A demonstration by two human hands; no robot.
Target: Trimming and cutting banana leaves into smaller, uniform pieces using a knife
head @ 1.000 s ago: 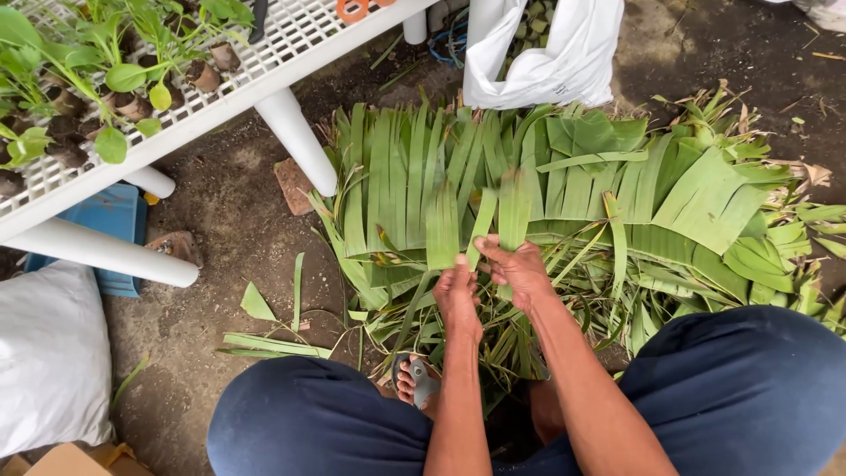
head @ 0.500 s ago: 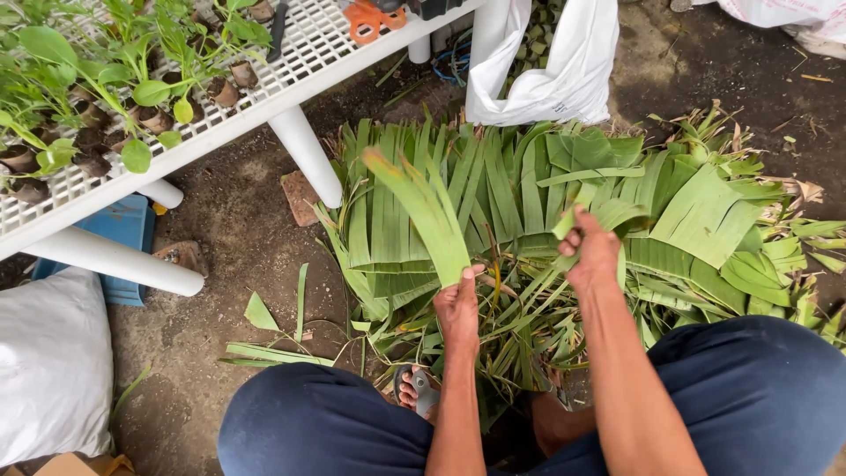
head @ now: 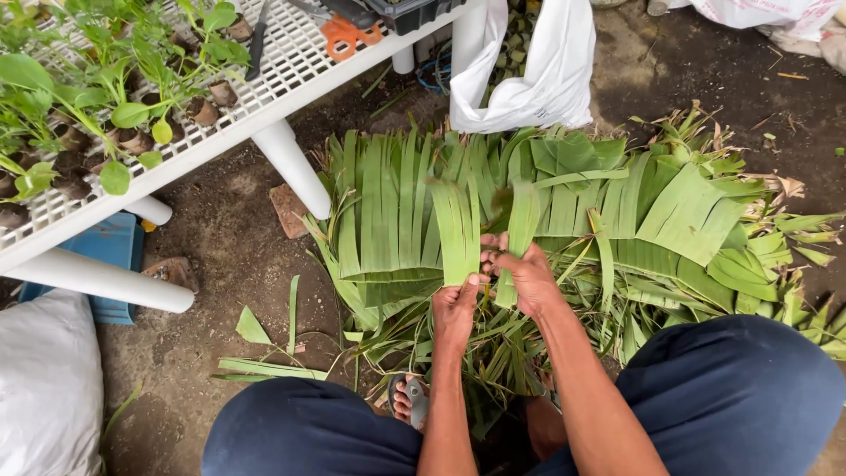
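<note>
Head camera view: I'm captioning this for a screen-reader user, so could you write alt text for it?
A seated person's left hand and right hand each hold up a green leaf strip above a pile of cut leaves on bare soil. A white mesh bench of potted seedlings stands at the upper left, with a white bag beyond the pile.

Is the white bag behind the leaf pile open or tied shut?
Open: the white bag gapes at its top edge, with green pieces showing inside.
</note>
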